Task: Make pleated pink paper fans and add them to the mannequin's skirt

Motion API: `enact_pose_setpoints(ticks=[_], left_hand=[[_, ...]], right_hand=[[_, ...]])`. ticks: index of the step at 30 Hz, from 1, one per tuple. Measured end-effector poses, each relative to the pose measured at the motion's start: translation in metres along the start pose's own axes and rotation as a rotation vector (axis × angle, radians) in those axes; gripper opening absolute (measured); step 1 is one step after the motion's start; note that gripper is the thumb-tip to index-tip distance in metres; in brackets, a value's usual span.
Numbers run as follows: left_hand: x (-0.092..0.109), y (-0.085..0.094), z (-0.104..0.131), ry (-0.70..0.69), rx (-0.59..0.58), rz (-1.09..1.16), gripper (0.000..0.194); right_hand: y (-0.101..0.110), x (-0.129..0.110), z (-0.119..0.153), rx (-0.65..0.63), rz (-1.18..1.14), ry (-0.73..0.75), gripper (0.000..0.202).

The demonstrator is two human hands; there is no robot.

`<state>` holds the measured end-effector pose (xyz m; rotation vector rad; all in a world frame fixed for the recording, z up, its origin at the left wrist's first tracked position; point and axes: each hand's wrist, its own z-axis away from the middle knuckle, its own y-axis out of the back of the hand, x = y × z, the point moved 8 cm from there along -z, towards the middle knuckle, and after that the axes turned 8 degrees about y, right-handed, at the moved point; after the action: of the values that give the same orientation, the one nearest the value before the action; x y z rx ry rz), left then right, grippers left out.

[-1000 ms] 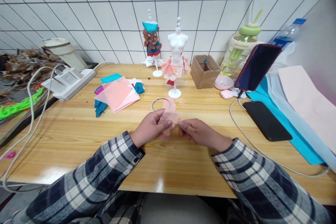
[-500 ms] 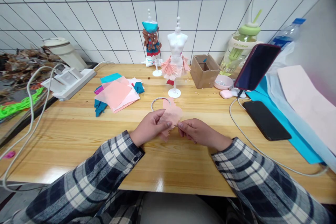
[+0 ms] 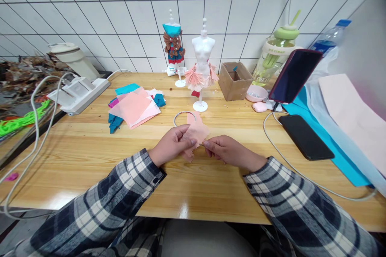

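Observation:
Between my hands, low over the table, is a piece of pink crepe paper (image 3: pixel 197 128) with a jagged edge. My left hand (image 3: pixel 171 144) pinches it from the left, thumb on top. The fingertips of my right hand (image 3: pixel 224 150) are pressed together at the paper's right jagged edge. Just beyond my left hand a thin silvery ring (image 3: pixel 175 117) shows, partly hidden by the hand and paper. Farther back stands a small white dress form (image 3: pixel 204 50) on a round base, with pleated pink paper (image 3: pixel 195 80) around its hips.
A second dress form (image 3: pixel 173 44) in blue, brown and red stands behind. Coloured paper sheets (image 3: pixel 134 106) lie left, near a white power strip (image 3: pixel 86 98). Rightward are a cardboard box (image 3: pixel 235 82), a pink bowl (image 3: pixel 256 93), a drink bottle (image 3: pixel 276 54), two phones (image 3: pixel 306 136) and a cable (image 3: pixel 279 160).
Almost nothing differs. Both hands keep their grip on the pink paper, and its lower jagged end has shifted very slightly.

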<state>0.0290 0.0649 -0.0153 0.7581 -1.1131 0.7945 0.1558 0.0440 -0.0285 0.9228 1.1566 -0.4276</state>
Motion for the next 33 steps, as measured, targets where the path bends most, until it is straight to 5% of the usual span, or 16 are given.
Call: enact_pose_setpoints(ticks=[8,12,24,33], left_hand=[[0.003,0.004,0.000,-0.014,0.050,0.035,0.038],[0.008,0.011,-0.001,-0.086,0.107,0.076,0.045],[0.010,0.005,0.003,-0.152,0.229,-0.300,0.038],[0.014,0.006,0.003,-0.175,0.246,-0.309,0.039]], right_hand=[[0.000,0.003,0.002,0.011,-0.064,-0.046,0.050],[0.005,0.005,0.002,0.121,-0.252,-0.055,0.054],[0.014,0.006,-0.001,0.270,-0.112,-0.012,0.035],[0.017,0.011,-0.001,0.299,-0.076,-0.040,0.019]])
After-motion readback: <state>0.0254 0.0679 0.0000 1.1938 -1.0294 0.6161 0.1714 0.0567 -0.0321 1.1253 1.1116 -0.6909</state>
